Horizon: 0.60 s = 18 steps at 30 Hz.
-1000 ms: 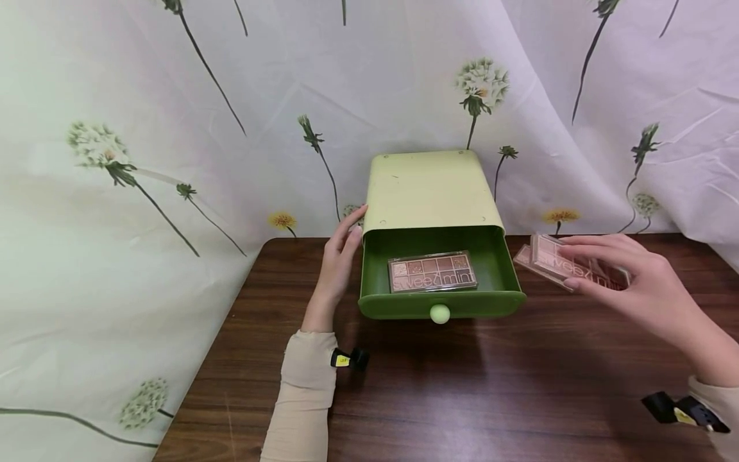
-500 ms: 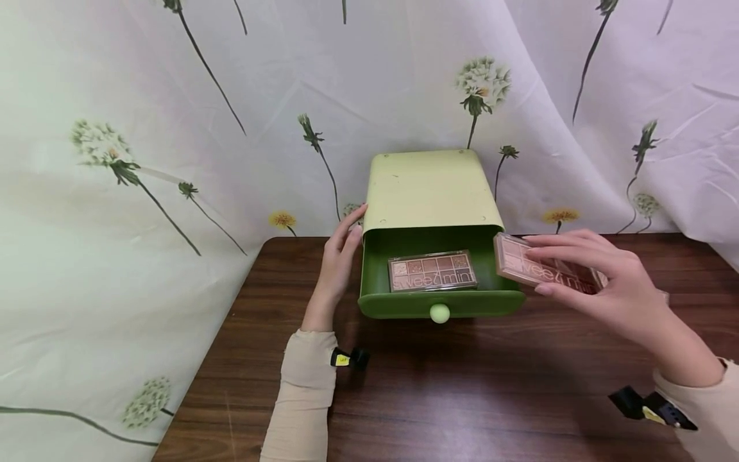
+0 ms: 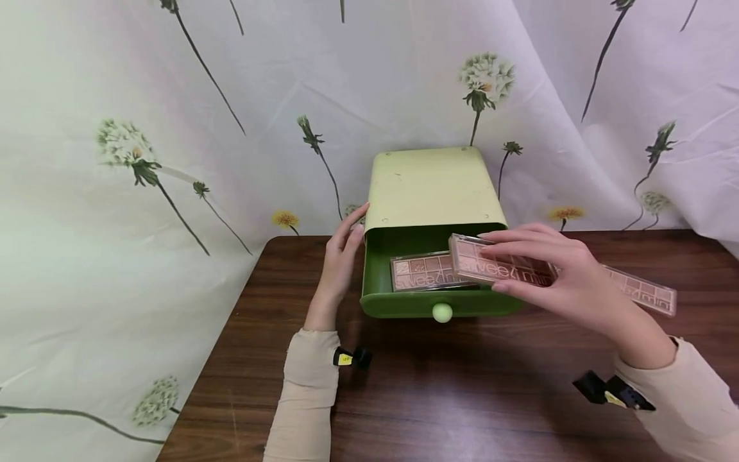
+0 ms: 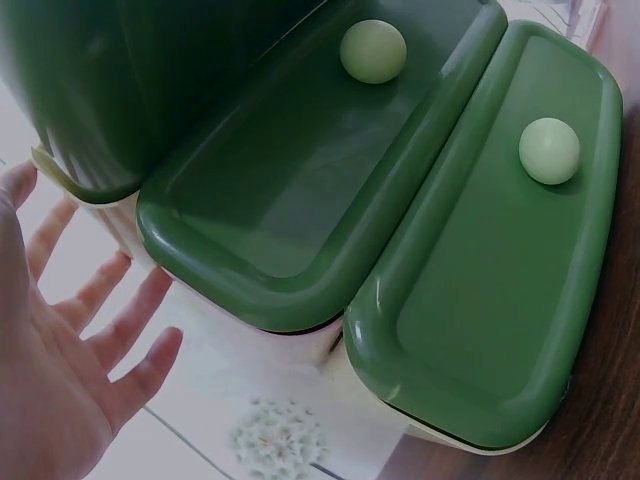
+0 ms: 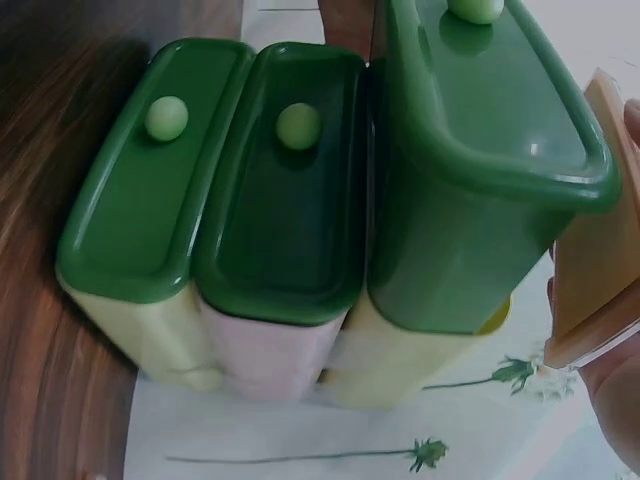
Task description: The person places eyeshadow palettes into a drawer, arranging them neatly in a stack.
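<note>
A stacked drawer box has its top green drawer [image 3: 398, 306] pulled out, under a pale yellow shell [image 3: 433, 186]. In that drawer lies a clear-lidded eyeshadow palette [image 3: 418, 274] with brown and pink pans. My right hand [image 3: 554, 269] pinches a similar palette [image 3: 502, 260] between thumb and fingers, tilted over the drawer's right side. It partly covers the one inside. In the right wrist view the held palette [image 5: 600, 230] shows edge-on beside the drawer. My left hand [image 3: 339, 256] rests its fingertips at the shell's left side; in the left wrist view its fingers [image 4: 130, 315] are spread.
Another palette [image 3: 646, 292] lies on the dark wood table [image 3: 433, 391], right of my right hand and partly hidden by it. Beneath the open drawer are two closed drawers with round knobs [image 4: 549, 151]. A flower-print cloth [image 3: 392, 77] hangs behind.
My right hand has carried its palette left, from beside the box to above the open drawer. The palette behind it has come into view. My left hand stays at the box's side.
</note>
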Available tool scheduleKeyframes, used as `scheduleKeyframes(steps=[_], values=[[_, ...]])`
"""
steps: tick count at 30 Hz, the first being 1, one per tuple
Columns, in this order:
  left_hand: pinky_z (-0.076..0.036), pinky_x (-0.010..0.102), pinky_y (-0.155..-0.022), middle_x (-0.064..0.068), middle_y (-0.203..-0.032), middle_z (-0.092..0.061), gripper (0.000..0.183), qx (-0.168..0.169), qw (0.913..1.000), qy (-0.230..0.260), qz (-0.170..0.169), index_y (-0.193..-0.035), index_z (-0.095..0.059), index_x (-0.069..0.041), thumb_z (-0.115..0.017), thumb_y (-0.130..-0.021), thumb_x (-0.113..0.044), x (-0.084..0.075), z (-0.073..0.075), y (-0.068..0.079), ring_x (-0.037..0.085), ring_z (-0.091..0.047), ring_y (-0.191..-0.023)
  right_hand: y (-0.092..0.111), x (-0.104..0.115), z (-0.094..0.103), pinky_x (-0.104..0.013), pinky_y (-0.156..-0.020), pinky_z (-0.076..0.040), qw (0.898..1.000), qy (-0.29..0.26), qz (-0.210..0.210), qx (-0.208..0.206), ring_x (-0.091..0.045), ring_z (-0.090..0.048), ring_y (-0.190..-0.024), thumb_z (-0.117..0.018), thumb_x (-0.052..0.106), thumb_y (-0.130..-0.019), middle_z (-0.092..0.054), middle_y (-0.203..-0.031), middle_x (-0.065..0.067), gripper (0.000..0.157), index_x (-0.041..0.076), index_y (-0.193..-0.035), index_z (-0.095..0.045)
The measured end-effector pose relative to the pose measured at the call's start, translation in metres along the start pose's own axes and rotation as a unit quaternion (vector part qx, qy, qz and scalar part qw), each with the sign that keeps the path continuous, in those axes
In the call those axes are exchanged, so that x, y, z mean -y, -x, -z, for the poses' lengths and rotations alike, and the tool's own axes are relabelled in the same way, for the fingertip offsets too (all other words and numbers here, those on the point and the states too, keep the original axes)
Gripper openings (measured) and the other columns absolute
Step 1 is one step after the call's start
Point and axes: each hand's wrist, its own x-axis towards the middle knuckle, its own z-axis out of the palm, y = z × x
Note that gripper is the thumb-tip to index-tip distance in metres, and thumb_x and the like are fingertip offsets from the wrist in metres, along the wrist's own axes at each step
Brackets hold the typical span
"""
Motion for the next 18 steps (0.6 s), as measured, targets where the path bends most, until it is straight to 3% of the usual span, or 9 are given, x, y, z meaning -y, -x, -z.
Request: scheduleKeyframes(steps=[4, 11, 13, 18], values=[[-0.038, 0.042, -0.104, 0.003, -0.154, -0.040, 0.044, 0.001, 1.0000, 0.001, 0.009, -0.150, -0.046, -0.014, -0.041, -0.106, -0.019, -0.005, 0.000, 0.000, 0.022, -0.048, -0.124, -0.010, 0.001, -0.005, -0.021, -0.099, -0.038, 0.999, -0.005, 0.027, 0.017, -0.015, -0.053, -0.120, -0.086, 0.008, -0.074, -0.065, -0.128, -0.002, 0.050, 0.014, -0.122, -0.072], [-0.040, 0.043, -0.103, 0.008, -0.153, -0.042, 0.046, 0.004, 0.9999, -0.001, 0.010, -0.149, -0.044, -0.004, -0.041, -0.105, -0.016, -0.037, -0.005, 0.007, 0.025, -0.051, -0.122, -0.026, 0.003, -0.011, -0.021, -0.100, -0.039, 0.998, -0.002, 0.032, 0.053, -0.012, -0.053, -0.121, -0.086, 0.011, -0.077, -0.063, -0.131, 0.004, 0.050, 0.021, -0.123, -0.071], [-0.040, 0.043, -0.103, 0.009, -0.153, -0.042, 0.045, 0.004, 1.0000, -0.001, 0.008, -0.149, -0.045, -0.005, -0.041, -0.105, -0.016, -0.036, -0.004, 0.006, 0.025, -0.051, -0.122, -0.030, 0.003, -0.012, -0.020, -0.097, -0.040, 0.998, -0.001, 0.031, 0.061, -0.011, -0.054, -0.120, -0.085, 0.011, -0.078, -0.063, -0.130, 0.005, 0.048, 0.021, -0.123, -0.071], [-0.040, 0.044, -0.102, -0.002, -0.151, -0.045, 0.044, -0.001, 1.0000, -0.004, -0.009, -0.148, -0.049, -0.017, -0.043, -0.106, -0.025, -0.010, -0.001, 0.001, 0.020, -0.051, -0.122, -0.040, 0.002, -0.016, -0.022, -0.094, -0.042, 0.996, -0.006, 0.021, 0.086, -0.008, -0.055, -0.116, -0.084, 0.013, -0.080, -0.064, -0.128, 0.006, 0.045, 0.021, -0.122, -0.072]])
